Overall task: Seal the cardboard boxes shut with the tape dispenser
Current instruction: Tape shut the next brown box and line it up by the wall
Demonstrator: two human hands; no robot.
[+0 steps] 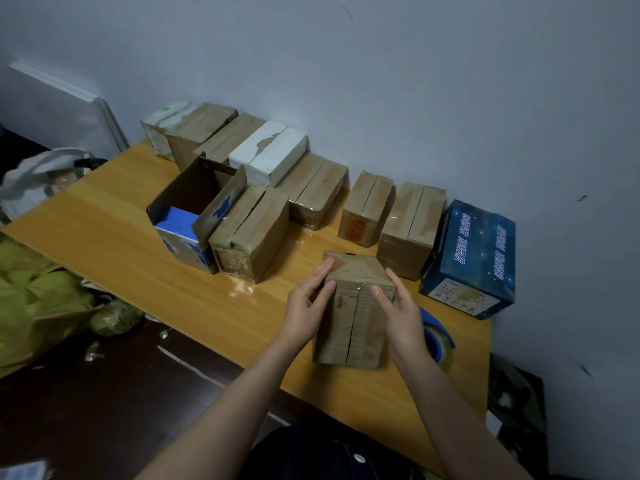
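Note:
A small brown cardboard box (pixel 353 317) stands on the wooden table (pixel 121 237) near its front edge, flaps closed with a seam down the middle. My left hand (pixel 308 306) presses straight fingers against the box's left side. My right hand (pixel 398 310) lies against its right side, thumb on the top edge. The blue tape dispenser (pixel 438 337) sits on the table just right of the box, partly hidden behind my right hand.
Several closed brown boxes (pixel 249 230) line the back along the wall, with a white box (pixel 270 152), an open blue-and-white box (pixel 194 209) and a dark blue printed box (pixel 474 258) at the right. Yellow bags (pixel 38 303) lie left of the table.

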